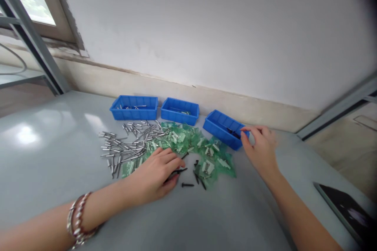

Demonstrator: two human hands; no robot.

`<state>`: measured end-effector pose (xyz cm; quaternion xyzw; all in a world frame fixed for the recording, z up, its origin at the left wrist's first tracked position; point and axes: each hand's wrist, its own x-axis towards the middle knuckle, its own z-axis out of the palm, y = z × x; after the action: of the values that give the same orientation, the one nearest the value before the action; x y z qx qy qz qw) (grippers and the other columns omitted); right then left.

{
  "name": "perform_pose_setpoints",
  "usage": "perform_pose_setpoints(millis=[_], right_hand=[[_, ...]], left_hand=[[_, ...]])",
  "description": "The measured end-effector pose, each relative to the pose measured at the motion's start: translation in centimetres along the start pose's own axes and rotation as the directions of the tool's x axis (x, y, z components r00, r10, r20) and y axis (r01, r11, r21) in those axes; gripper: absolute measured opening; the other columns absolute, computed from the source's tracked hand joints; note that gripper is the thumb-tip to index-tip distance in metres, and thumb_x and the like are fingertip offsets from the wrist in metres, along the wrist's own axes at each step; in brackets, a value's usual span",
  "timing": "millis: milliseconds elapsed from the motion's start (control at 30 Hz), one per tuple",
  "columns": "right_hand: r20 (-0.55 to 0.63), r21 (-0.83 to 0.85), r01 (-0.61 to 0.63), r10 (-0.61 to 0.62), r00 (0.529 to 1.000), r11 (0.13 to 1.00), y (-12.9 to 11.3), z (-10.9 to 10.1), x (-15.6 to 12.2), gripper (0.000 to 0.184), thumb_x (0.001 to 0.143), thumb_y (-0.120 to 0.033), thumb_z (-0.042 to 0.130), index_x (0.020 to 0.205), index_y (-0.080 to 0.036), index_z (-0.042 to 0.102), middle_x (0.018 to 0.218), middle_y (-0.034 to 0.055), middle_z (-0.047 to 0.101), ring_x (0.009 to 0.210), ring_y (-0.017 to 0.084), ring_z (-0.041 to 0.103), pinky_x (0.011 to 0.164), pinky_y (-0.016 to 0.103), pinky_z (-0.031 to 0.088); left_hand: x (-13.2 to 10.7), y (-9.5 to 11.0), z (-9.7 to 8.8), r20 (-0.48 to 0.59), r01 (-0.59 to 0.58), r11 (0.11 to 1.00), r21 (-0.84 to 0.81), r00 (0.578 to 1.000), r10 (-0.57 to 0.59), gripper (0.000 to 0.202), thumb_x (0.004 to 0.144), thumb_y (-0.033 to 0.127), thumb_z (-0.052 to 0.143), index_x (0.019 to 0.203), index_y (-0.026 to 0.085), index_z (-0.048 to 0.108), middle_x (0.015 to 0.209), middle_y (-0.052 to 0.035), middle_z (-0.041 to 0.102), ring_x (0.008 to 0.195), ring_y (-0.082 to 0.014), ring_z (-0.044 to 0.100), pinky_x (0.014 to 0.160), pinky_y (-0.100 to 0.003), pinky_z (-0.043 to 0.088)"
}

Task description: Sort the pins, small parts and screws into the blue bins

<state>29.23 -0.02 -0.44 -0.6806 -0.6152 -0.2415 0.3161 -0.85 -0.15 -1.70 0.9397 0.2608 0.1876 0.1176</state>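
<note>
My left hand (157, 172) rests on the grey table (53, 157), fingers curled around a black screw (179, 171) at the edge of a heap of green plastic packets (188, 145). More black screws (187, 184) lie loose just right of it. My right hand (260, 147) reaches over the near corner of the right blue bin (222, 127), thumb and fingers pinched together; what they hold is too small to make out. Silver metal pins (126, 147) are scattered left of the packets.
Two more blue bins stand by the wall: a left blue bin (134, 108) with a few silver pins and a middle blue bin (180, 110). A dark tablet (344, 208) lies at the table's right edge. A window frame (29, 43) rises at the left.
</note>
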Motion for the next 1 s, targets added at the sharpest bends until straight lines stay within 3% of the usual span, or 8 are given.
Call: perform_pose_setpoints(millis=[167, 333, 700, 867, 1000], right_hand=[[0.019, 0.042, 0.026, -0.027, 0.999, 0.999, -0.2, 0.0, -0.1, 0.019, 0.080, -0.028, 0.046, 0.082, -0.019, 0.062, 0.086, 0.0079, 0.053, 0.082, 0.024, 0.046, 0.070, 0.036, 0.034], [0.006, 0.054, 0.052, -0.052, 0.999, 0.997, -0.6, 0.0, -0.2, 0.020, 0.080, -0.030, 0.045, 0.081, -0.020, 0.062, 0.087, 0.0081, 0.053, 0.083, 0.024, 0.046, 0.070, 0.037, 0.034], [0.033, 0.153, 0.159, -0.166, 0.986, 0.975, -3.0, -0.5, -0.9, 0.019, 0.083, -0.026, 0.044, 0.082, -0.020, 0.061, 0.088, 0.0075, 0.051, 0.083, 0.022, 0.045, 0.071, 0.037, 0.035], [0.101, 0.258, 0.294, -0.328, 0.939, 0.920, -4.8, -0.9, -1.7, 0.014, 0.083, -0.022, 0.047, 0.085, -0.019, 0.060, 0.089, 0.0076, 0.050, 0.081, 0.021, 0.045, 0.072, 0.038, 0.037], [0.253, 0.381, 0.322, -0.433, 0.865, 0.867, -6.9, -1.7, -3.0, 0.017, 0.084, -0.024, 0.047, 0.096, -0.020, 0.059, 0.096, 0.0091, 0.050, 0.086, 0.022, 0.045, 0.076, 0.040, 0.038]], left_hand=[[0.0, 0.1, 0.0, 0.018, 0.002, 1.000, -0.011, 1.000, -0.001, 0.022, 0.080, 0.020, 0.050, 0.102, 0.019, 0.049, 0.093, -0.0045, 0.055, 0.089, -0.0203, 0.048, 0.076, -0.033, 0.036], [0.1, 0.0, 0.3, 0.035, 0.003, 1.000, -0.012, 0.999, -0.003, 0.019, 0.083, 0.016, 0.045, 0.102, 0.020, 0.049, 0.093, -0.0037, 0.055, 0.089, -0.0196, 0.048, 0.076, -0.033, 0.033], [-0.1, -0.3, 0.5, -0.041, -0.026, 1.000, -0.012, 0.999, 0.026, 0.020, 0.084, 0.011, 0.042, 0.100, 0.018, 0.050, 0.086, -0.0035, 0.056, 0.082, -0.0170, 0.050, 0.074, -0.031, 0.035], [0.0, -0.2, 0.5, -0.112, -0.049, 0.999, -0.001, 0.993, 0.048, 0.019, 0.083, 0.010, 0.041, 0.099, 0.017, 0.050, 0.084, -0.0039, 0.057, 0.079, -0.0156, 0.052, 0.072, -0.029, 0.039], [-0.2, 0.1, 0.4, -0.205, -0.035, 0.999, -0.020, 0.978, 0.030, 0.019, 0.084, 0.013, 0.043, 0.101, 0.017, 0.049, 0.085, -0.0042, 0.058, 0.077, -0.0145, 0.054, 0.067, -0.026, 0.044]])
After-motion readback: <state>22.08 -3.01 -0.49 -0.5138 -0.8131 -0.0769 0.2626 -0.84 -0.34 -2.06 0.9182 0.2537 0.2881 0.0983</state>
